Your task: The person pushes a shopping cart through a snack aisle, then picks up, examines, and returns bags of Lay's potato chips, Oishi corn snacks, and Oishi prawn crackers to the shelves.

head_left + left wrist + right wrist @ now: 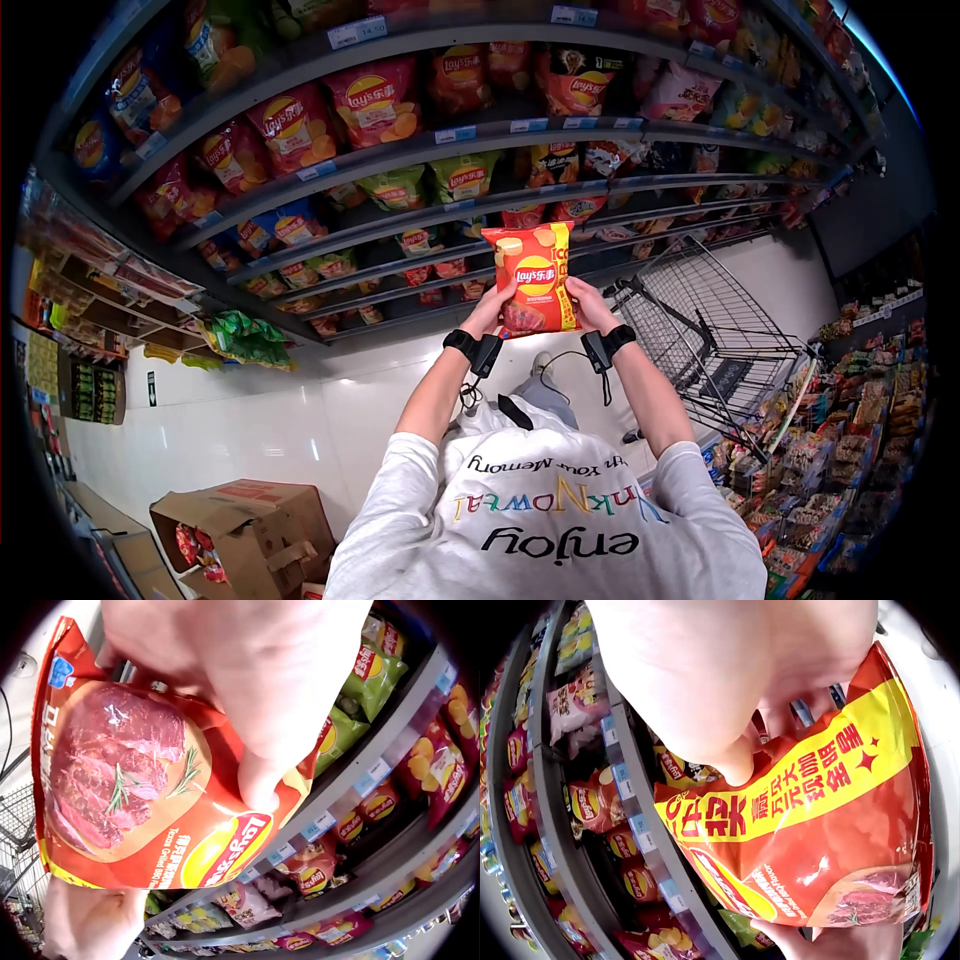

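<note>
i saw left hand (490,309) and right hand (593,306), fingers curled, grip a glossy red-and-yellow foil chip bag (531,290) before grey metal shelves (387,153); squeezing too hard could've crushed it.

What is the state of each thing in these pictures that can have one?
Red chip bag: held up in both hands, looks sealed.
Left hand: grips one side of the bag.
Right hand: grips the other side.
Shopping cart: standing, not held.
Cardboard box: open, red packets inside.
Shelves: stocked.
</note>
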